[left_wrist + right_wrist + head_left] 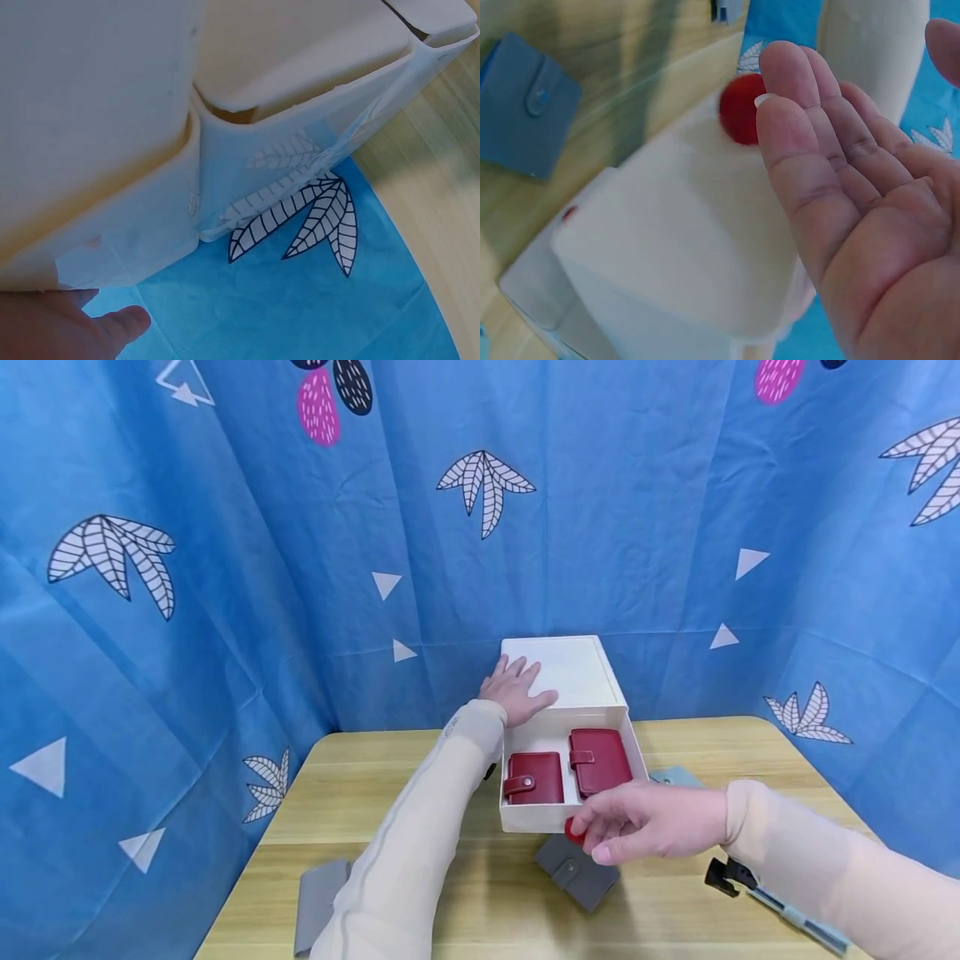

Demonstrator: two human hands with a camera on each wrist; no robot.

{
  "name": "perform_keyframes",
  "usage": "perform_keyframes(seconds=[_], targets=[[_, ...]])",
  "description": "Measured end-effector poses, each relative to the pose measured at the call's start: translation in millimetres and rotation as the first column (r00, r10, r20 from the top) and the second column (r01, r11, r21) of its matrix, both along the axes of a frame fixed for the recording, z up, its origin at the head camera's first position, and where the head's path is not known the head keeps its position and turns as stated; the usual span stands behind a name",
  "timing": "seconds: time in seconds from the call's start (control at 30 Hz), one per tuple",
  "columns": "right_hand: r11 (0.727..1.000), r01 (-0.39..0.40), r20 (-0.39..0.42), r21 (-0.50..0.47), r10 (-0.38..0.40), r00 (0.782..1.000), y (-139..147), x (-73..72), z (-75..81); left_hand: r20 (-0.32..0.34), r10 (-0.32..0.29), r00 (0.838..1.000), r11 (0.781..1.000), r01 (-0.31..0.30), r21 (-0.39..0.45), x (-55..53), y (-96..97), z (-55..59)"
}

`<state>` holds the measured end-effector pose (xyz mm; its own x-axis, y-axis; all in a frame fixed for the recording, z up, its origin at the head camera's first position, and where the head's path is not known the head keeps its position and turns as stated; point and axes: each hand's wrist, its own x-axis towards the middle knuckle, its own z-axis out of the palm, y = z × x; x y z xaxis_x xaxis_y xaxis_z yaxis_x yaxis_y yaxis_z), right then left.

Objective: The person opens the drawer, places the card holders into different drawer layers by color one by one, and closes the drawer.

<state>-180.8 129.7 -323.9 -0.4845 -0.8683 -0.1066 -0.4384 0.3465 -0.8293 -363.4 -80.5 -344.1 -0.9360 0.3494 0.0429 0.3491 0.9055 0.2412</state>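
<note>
A white box (573, 670) stands at the back of the table, its drawer (528, 818) pulled out. Inside the drawer lie a smaller red wallet (542, 777) with a snap strap and a larger red wallet (606, 762). My left hand (517, 693) rests on the box top with fingers spread. My right hand (645, 822) is at the drawer front, fingertips beside its round red knob (572, 832). In the right wrist view the red knob (739, 109) shows just past the fingertips, with the thumb held apart.
A grey wallet (581, 872) lies in front of the drawer. Another grey item (318, 902) is at the left, partly behind my left sleeve. A pale blue-grey item (677, 775) lies right of the box. A blue patterned curtain (450, 585) hangs behind the table.
</note>
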Motion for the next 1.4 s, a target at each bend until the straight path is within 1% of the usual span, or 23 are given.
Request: perform_keyframes(seconds=[0.4, 0.63, 0.73, 0.9, 1.03, 1.13, 1.27, 1.4], targets=[[1.0, 0.0, 0.1, 0.021, -0.002, 0.995, 3.3, 4.2, -34.0, 0.005, 0.007, 1.0, 1.0, -0.007, -0.006, 1.9, 2.7, 2.4], [0.999, -0.005, 0.135, 0.033, 0.0, 0.991, 6.6, 4.6, -56.1, 0.009, 0.01, 1.0, 1.0, -0.01, -0.003, 2.5, 3.0, 3.8], [0.999, 0.023, 0.165, 0.022, -0.026, 0.986, 6.8, 4.3, -66.0, 0.011, 0.013, 1.0, 1.0, -0.013, -0.004, 2.8, 2.5, 3.5], [0.997, 0.068, 0.234, -0.037, -0.057, 0.971, 3.7, 3.7, -89.9, 0.013, 0.012, 1.0, 1.0, -0.012, 0.002, 3.0, 2.7, 2.4], [0.992, 0.099, 0.242, -0.073, -0.079, 0.967, 0.5, 2.9, -104.5, 0.012, 0.011, 1.0, 1.0, -0.011, 0.004, 3.5, 3.5, 2.1], [0.986, 0.139, 0.247, -0.091, -0.113, 0.962, -1.8, 1.8, -109.1, 0.011, 0.015, 1.0, 1.0, -0.015, 0.002, 3.7, 3.7, 2.1], [0.974, 0.196, 0.259, -0.116, -0.161, 0.952, -5.7, 1.8, -110.6, 0.016, 0.015, 1.0, 1.0, -0.014, -0.003, 3.7, 3.5, 1.7], [0.956, 0.254, 0.296, -0.144, -0.203, 0.933, -9.3, 1.8, -110.9, 0.017, 0.012, 1.0, 1.0, -0.012, -0.006, 3.7, 3.3, 2.1]])
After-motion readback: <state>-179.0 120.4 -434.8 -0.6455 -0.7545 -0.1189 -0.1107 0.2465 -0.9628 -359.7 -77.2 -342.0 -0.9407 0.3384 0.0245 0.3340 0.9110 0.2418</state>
